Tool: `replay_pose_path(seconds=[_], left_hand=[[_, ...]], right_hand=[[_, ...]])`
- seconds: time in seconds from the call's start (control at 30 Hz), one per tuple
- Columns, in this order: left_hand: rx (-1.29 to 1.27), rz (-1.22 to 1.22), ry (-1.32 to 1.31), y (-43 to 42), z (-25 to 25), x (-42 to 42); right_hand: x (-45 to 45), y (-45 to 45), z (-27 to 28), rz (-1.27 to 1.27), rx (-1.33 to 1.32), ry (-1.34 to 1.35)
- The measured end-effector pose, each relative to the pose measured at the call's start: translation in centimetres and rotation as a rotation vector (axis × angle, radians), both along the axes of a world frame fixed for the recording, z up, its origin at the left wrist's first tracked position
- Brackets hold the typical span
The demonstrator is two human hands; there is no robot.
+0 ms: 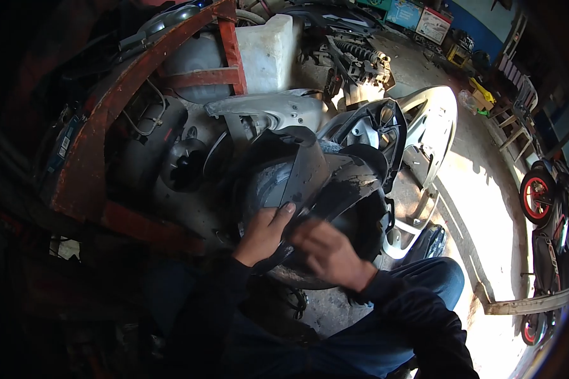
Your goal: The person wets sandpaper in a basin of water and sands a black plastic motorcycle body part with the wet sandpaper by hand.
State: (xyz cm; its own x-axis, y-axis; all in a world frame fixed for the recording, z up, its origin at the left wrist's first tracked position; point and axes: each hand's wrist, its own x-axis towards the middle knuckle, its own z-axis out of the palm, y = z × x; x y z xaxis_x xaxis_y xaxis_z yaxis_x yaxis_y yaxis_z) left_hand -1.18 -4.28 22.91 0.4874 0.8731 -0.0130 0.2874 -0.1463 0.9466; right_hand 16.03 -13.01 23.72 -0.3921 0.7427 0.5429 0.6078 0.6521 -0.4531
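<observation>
Your left hand [262, 235] is closed around the lower end of a dark grey, curved plastic panel [305, 169], thumb laid over its face, and the panel stands tilted up above a round, dark tub-like container [310, 282]. Your right hand [330, 254] is beside it, fingers partly curled and blurred; whether it pinches anything, you cannot tell from here. Just right of the panel lies a blackish plastic piece with patchy, flaking-looking marks [351, 184], with a pale grey molded panel [287, 108] behind. The main risk looks like your one-ended grip: a hard push from the right hand could twist the tall upper end, knocking it against the neighboring pieces and scratching it. If the surface is wet or slick, which the view leaves unclear, it could slide through your fingers. Any sharp edge near your left thumb could nick bare skin.
</observation>
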Motion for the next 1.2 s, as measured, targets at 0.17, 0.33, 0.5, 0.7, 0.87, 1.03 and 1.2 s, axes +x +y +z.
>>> replay_pose_path(seconds=[0.17, 0.33, 0.5, 0.7, 0.87, 1.03, 1.2], left_hand=[[-0.06, -0.036, -0.068, 0.4, 0.2, 0.4], [-0.092, -0.011, -0.12, 0.1, 0.4, 0.4], [-0.106, 0.058, -0.117, -0.4, 0.6, 0.8], [-0.028, 0.027, -0.137, -0.8, 0.4, 0.4], [-0.076, 0.091, -0.157, -1.9, -1.9, -0.1], [-0.089, 0.125, -0.119, -2.4, -1.4, 0.5], [-0.148, 0.142, -0.197, -2.0, -1.5, -0.2]], right_hand=[[0.7, 0.5, 0.1, -0.165, -0.01, -0.004], [2.7, 1.3, -0.8, -0.274, -0.155, 0.164], [-1.0, -1.8, 0.4, -0.047, -0.061, 0.018], [1.4, 0.3, -0.5, -0.31, -0.142, 0.101], [4.7, 1.8, -3.0, -0.352, -0.17, 0.184], [0.4, -1.6, -1.3, -0.097, -0.068, 0.04], [5.2, 2.5, -3.3, -0.383, -0.154, 0.223]])
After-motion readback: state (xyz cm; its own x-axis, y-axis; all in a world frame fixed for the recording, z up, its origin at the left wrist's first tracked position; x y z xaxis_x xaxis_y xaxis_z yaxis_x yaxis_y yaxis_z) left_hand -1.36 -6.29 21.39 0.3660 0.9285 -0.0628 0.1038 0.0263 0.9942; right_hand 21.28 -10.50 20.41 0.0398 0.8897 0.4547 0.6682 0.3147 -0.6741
